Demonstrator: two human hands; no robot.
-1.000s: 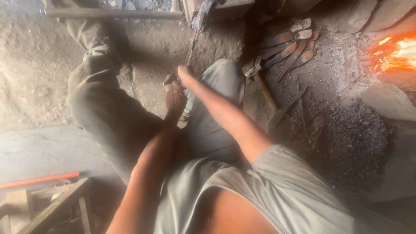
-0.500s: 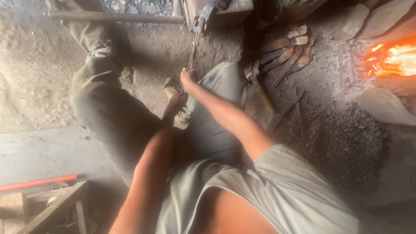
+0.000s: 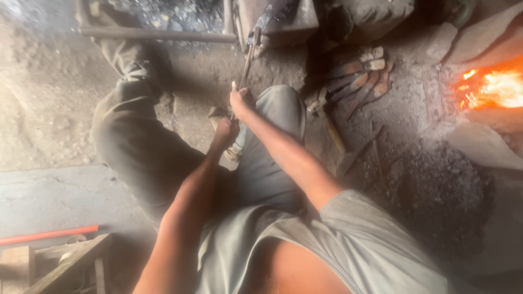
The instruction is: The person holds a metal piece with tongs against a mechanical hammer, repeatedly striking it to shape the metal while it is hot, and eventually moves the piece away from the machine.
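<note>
My right hand is closed around the thin metal handles of long tongs that reach up to a dark anvil block. The tong jaws hold a dark piece of metal at the block's edge. Just below and to the left, my left hand grips the lower end of the same handles, between my knees. I sit on the ground with both legs spread, in grey trousers.
A glowing forge fire burns at the right edge, ringed by stones. Several wooden-handled tools and a hammer lie on the dirt right of my knee. A metal bar crosses the top; an orange rod and wooden stool sit bottom left.
The view has shifted slightly, bringing the anvil block and fire more into sight. Both hands have stayed clamped on the tong handles, my right hand edging a little toward the block.
</note>
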